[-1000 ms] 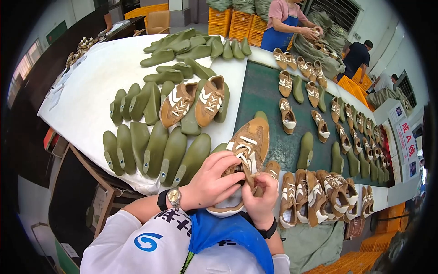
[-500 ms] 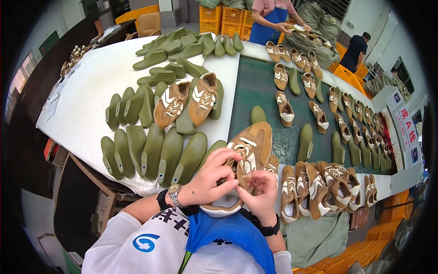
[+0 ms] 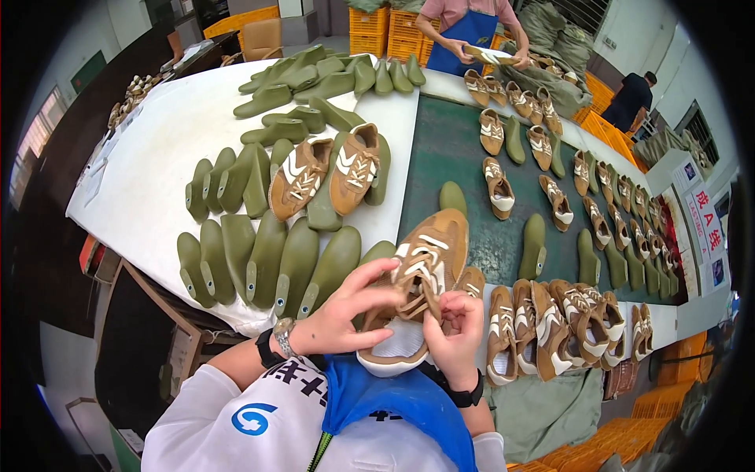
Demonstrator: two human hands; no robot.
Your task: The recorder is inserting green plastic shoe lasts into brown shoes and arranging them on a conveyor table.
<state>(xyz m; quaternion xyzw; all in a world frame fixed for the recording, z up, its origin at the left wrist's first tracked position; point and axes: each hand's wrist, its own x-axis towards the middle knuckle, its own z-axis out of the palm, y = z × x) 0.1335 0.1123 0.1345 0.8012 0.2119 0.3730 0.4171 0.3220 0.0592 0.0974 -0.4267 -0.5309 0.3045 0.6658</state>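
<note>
- The brown shoe (image 3: 431, 263) is up in front of the person's chest, toe pointing away, its heel rim near the blue cloth (image 3: 393, 397) of the clothing.
- A green shoe form (image 3: 452, 198) shows just beyond the toe edge; a half-hidden neighbouring shoe (image 3: 472, 282) shows just beside the right edge.
- Left hand (image 3: 338, 318) — thumb and fingers spread apart, resting against the left side of the shoe's laces and opening.
- Right hand (image 3: 456, 334) — thumb and fingertips together, pinching the right side of the opening beside the laces.
- Room to the right is tight: a row of shoes (image 3: 544, 326) lines the table's near edge.
- Green forms (image 3: 291, 263) crowd the left, near the left hand, with two brown shoes resting among them.
- Ahead, a stretch of green tabletop (image 3: 442, 145) shows beyond the toe; farther left, white cloth (image 3: 157, 149) spreads wide.
- Across the table, a co-worker (image 3: 464, 35) holds another shoe.
</note>
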